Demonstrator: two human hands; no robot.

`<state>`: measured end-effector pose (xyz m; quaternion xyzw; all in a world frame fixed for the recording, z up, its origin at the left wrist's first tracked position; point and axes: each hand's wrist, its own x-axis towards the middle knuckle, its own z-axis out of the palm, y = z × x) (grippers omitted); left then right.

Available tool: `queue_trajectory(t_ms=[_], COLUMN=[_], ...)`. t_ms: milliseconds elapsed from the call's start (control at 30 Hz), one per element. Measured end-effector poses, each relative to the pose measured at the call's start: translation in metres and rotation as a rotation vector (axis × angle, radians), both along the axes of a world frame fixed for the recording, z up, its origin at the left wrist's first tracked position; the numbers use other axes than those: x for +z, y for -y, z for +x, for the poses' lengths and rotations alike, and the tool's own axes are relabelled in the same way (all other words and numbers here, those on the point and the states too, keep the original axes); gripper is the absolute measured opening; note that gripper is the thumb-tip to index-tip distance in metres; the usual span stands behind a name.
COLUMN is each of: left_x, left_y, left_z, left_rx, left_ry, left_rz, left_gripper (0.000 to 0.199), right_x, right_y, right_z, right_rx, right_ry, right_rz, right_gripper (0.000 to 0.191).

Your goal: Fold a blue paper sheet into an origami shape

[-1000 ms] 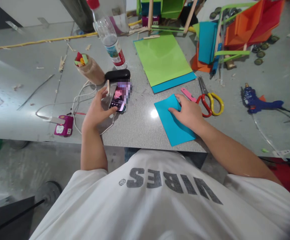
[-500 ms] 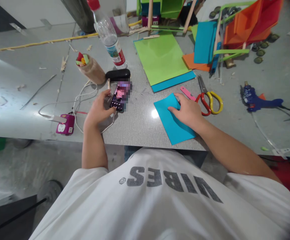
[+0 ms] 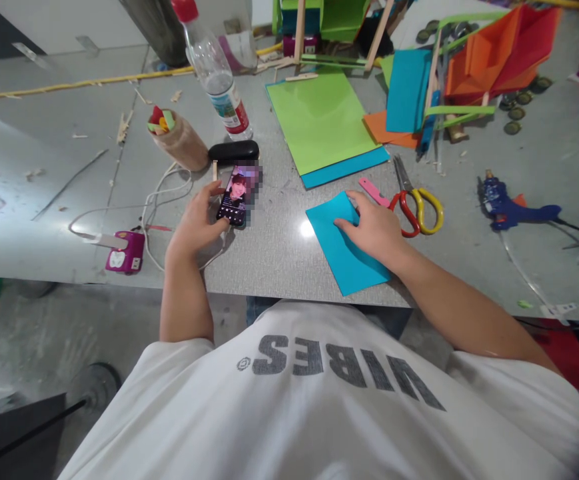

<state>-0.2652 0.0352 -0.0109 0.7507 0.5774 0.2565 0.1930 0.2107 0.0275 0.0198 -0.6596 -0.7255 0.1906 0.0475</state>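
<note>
My left hand [image 3: 200, 221] is at the left edge of a smartphone [image 3: 235, 193] with a lit screen. Its thumb touches the phone's bottom corner and the forefinger its upper left side; the other fingers are partly hidden. A sheet of blue paper [image 3: 342, 257] lies slanted near the table's front edge, under my right hand [image 3: 372, 227]. The right thumb rests on the sheet, while the forefinger reaches its top edge. Just beyond that hand lie scissors [image 3: 415, 203] with one red and one yellow handle, and a pink cutter [image 3: 373, 191].
Green card [image 3: 324, 120] lies on blue card behind the hands. A black case [image 3: 234, 151], a bottle [image 3: 226, 100] and a holder with paper strips [image 3: 184, 143] stand beyond the phone. A cable leads to a purple adapter [image 3: 125, 252]. Right: glue gun [image 3: 514, 207] and orange-red paper model [image 3: 502, 57].
The view has shifted slightly. The picture on the phone's screen differs, now showing a larger portrait. Both hands keep nearly the same places on the phone and the blue paper.
</note>
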Motion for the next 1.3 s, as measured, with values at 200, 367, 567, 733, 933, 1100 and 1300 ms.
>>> queue_trajectory(t_ms=[200, 367, 567, 733, 933, 1100, 1300], left_x=[0.002, 0.002, 0.0, 0.001, 0.0, 0.007, 0.027], left_y=[0.002, 0.002, 0.002, 0.001, -0.001, -0.012, -0.051], left_z=[0.004, 0.005, 0.004, 0.004, 0.004, 0.018, 0.048], left_rx=[0.01, -0.003, -0.006, -0.022, -0.029, -0.013, -0.116], left_ry=[-0.012, -0.009, -0.005, -0.008, -0.002, -0.07, -0.231], left_rz=[-0.006, 0.007, 0.004, 0.017, 0.003, 0.015, -0.062], left_gripper=[0.098, 0.1, 0.102, 0.096, 0.088, 0.086, 0.103], right_x=[0.001, 0.001, 0.001, 0.002, 0.0, 0.003, 0.006], right_y=[0.0, -0.001, -0.001, 0.0, -0.001, -0.001, -0.001], right_z=[0.0, 0.0, 0.001, 0.0, 0.001, -0.001, -0.003], right_rx=[0.0, 0.001, 0.001, -0.009, -0.003, -0.005, 0.0], right_ry=[-0.003, -0.008, -0.008, 0.001, -0.003, 0.001, -0.016], right_rz=[-0.015, -0.025, -0.015, -0.03, -0.017, -0.027, -0.031], right_gripper=[0.09, 0.09, 0.089, 0.089, 0.087, 0.088, 0.088])
